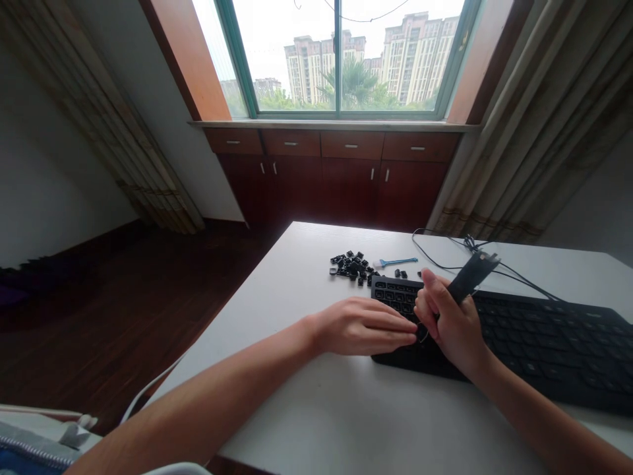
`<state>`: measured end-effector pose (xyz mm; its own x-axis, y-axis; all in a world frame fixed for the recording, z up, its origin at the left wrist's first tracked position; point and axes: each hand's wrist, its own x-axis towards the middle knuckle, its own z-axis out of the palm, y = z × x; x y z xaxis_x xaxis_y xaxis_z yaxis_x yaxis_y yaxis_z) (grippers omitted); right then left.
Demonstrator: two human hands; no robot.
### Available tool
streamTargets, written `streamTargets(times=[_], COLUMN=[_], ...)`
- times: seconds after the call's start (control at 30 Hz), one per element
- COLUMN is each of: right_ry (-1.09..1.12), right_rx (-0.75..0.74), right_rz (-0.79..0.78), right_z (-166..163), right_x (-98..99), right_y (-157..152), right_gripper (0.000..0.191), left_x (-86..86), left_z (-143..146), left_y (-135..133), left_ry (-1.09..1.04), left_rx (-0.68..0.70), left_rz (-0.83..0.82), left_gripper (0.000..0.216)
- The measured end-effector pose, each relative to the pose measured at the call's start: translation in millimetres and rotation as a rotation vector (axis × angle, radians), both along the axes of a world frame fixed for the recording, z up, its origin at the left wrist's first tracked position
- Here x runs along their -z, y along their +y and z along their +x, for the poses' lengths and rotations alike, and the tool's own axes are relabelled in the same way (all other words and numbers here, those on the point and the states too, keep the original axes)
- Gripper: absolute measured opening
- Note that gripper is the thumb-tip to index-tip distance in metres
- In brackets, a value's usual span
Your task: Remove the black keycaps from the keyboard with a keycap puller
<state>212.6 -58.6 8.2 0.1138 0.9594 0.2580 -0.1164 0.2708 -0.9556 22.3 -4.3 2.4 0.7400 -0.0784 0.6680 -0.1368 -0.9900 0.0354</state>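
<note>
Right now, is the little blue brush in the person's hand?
No, the blue brush lies on the white table beside the loose black keycaps, while the right hand grips a black tool.

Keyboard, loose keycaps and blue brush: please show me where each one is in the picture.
keyboard point(554, 343): head view, on its black keys right of the hands.
loose keycaps point(352, 266): head view, middle of the pile.
blue brush point(398, 262): head view, on its handle.

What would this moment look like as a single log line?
left hand: flat on keyboard | right hand: gripping black tool | loose keys, blue brush: on table
</note>
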Motion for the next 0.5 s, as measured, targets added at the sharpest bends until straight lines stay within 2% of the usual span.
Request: streamTargets(times=[0.1, 0.2, 0.33, 0.5], right_ry=[0.004, 0.009, 0.004, 0.008], right_rx=[0.042, 0.05, 0.054, 0.071], right_rz=[-0.007, -0.031, -0.045, -0.049], right_z=[5.3, 9.8, 11.9, 11.4], right_x=[-2.3, -2.8, -2.0, -1.7], right_y=[-0.2, -1.0, -2.4, -1.0], right_gripper=[0.053, 0.052, 0.053, 0.052], left_x=[-2.8, -1.1, 6.5, 15.3], left_z=[-8.3, -19.1, -30.6, -34.2], left_y=[11.1, 29.2, 50.9, 60.3], left_ry=[-0.118, -0.22, -0.237, -0.179], left_rx=[-0.099, -0.263, -0.464, -0.569], left_rz=[-0.058, -0.163, -0.223, -0.261], left_gripper=[0.025, 0.024, 0.02, 0.02])
